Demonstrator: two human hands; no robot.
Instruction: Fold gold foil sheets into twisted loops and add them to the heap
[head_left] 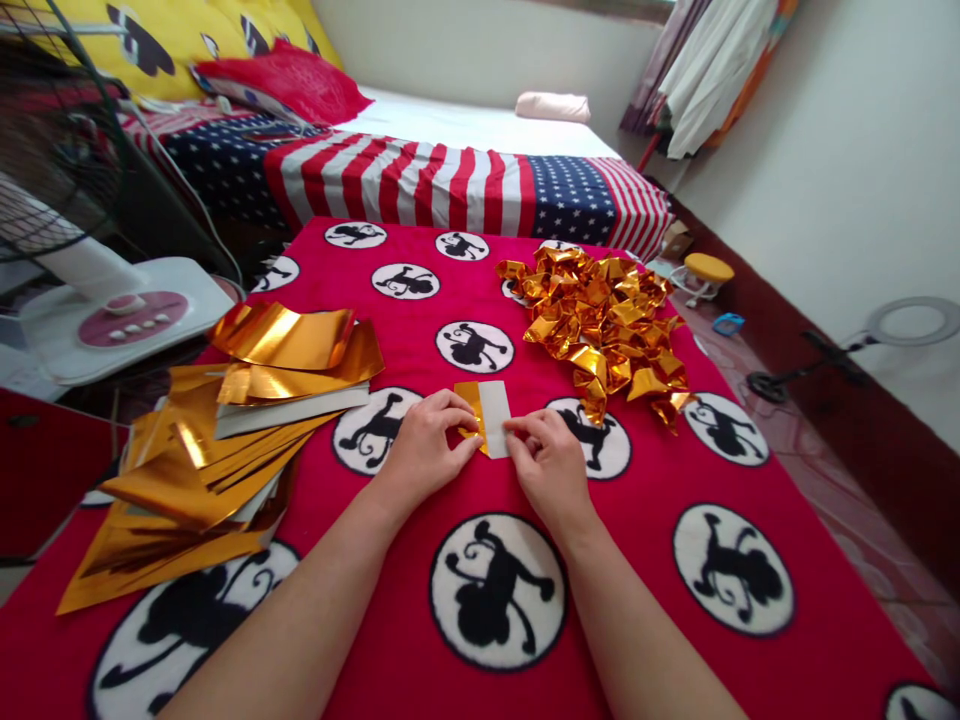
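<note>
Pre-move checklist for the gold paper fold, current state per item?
1. Both hands on the piece: left hand and right hand pinch the small gold paper: ok.
2. Paper lies on the red blanket, white side up: ok.
3. Fold edges aligned: hidden by fingers: cannot tell.
4. Flat gold sheets near the left hand: ok.
5. Pile of folded gold pieces lies apart from the hands: ok.
</note>
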